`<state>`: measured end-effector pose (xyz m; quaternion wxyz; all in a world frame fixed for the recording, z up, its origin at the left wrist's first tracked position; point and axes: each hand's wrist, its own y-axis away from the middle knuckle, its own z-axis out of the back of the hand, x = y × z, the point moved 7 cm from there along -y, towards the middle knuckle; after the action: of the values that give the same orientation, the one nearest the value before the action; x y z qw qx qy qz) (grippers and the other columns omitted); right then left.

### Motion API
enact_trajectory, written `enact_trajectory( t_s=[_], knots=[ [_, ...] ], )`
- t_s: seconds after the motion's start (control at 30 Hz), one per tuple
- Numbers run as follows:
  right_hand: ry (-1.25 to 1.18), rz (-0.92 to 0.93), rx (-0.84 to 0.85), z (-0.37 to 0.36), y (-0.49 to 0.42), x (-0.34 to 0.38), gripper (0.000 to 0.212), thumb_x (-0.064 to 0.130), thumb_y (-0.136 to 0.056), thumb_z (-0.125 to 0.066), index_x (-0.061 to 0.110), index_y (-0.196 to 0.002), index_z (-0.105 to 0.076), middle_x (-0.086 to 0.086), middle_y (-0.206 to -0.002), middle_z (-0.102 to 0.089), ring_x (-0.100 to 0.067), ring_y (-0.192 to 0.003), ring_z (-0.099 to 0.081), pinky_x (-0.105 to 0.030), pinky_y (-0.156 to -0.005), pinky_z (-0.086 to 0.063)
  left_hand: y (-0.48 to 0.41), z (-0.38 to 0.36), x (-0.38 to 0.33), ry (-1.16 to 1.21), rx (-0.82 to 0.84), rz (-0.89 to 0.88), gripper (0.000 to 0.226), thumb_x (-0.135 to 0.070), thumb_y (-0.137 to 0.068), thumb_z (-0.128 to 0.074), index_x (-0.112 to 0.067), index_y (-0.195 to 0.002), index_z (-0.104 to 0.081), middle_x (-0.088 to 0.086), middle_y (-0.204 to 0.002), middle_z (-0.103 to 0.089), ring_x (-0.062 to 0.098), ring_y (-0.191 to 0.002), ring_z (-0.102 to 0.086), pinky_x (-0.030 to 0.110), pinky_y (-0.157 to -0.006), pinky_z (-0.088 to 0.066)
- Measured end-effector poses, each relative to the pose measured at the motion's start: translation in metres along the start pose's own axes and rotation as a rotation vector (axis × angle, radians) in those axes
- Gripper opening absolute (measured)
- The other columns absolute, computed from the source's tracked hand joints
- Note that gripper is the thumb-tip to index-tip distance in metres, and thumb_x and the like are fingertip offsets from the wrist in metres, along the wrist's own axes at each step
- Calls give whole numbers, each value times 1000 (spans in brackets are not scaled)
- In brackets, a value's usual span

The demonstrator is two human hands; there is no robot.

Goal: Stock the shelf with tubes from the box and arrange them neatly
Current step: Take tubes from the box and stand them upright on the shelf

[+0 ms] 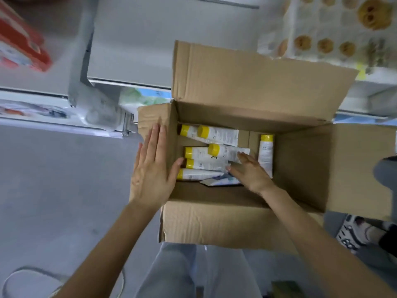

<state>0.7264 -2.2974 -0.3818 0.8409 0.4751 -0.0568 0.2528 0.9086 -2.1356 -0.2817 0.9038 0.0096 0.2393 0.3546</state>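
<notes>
An open cardboard box (214,222) stands on the floor in front of me, its flaps folded out. Several white tubes with yellow caps (217,135) lie loose on its bottom, most with caps to the left; one tube (266,151) lies apart at the right, cap pointing away. My left hand (152,168) lies flat, fingers together, on the box's left flap, thumb over the inner edge. My right hand (249,168) is down inside the box, fingers spread over the tube ends, holding nothing that I can see.
White shelves (133,57) run across the top of the view beyond the box. A red package (21,46) sits on the shelf at upper left, biscuit packs (322,35) at upper right. Grey floor (53,179) lies left. A patterned shoe (354,231) is at right.
</notes>
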Motion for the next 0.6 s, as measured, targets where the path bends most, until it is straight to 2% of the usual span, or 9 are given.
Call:
enact_trajectory(
  t_s=[0.1, 0.17, 0.3, 0.43, 0.5, 0.6],
  knots=[
    [-14, 4, -1, -5, -27, -4, 67, 53, -90, -49, 13, -142, -34, -8, -149, -36, -25, -135, -34, -38, -110, -31, 3, -2, 2, 46, -26, -15, 69, -51, -94, -29, -21, -151, -3, -5, -157, -1, 16, -145, -7, 38, -116, -16],
    [28, 22, -12, -5, -41, -4, 64, 52, -89, -51, 10, -137, -40, -11, -143, -42, -28, -130, -38, -39, -108, -32, 2, -3, 3, 79, -40, -15, 69, -50, -94, -30, -24, -150, -1, -10, -156, 2, 16, -145, -9, 39, -113, -22],
    [107, 47, -44, -1, -57, -4, 69, 49, -89, -55, 8, -141, -35, -14, -144, -40, -29, -131, -37, -35, -107, -30, 0, -3, 3, 139, -56, -29, 69, -52, -92, -29, -27, -150, -1, -15, -155, 3, 14, -145, -11, 36, -105, -30],
    [169, 66, -90, 0, -64, -7, 68, 48, -86, -59, 11, -139, -40, -14, -136, -45, -30, -127, -39, -36, -103, -34, 1, -4, 4, 167, -58, -41, 69, -50, -92, -30, -25, -150, -2, -15, -155, 1, 12, -144, -11, 30, -99, -30],
    [213, 79, -95, -1, -66, -8, 61, 46, -85, -61, 10, -132, -47, -15, -130, -49, -32, -121, -42, -37, -99, -36, 1, -3, 4, 165, -59, -43, 69, -49, -92, -30, -24, -150, -3, -12, -156, -1, 14, -144, -13, 29, -95, -31],
    [208, 80, -97, -4, -68, -9, 51, 40, -82, -68, 7, -118, -53, -16, -120, -53, -33, -113, -45, -38, -94, -38, 1, -3, 4, 183, -59, -49, 68, -48, -93, -31, -23, -150, -4, -13, -155, 0, 12, -143, -13, 29, -98, -31]
  ],
)
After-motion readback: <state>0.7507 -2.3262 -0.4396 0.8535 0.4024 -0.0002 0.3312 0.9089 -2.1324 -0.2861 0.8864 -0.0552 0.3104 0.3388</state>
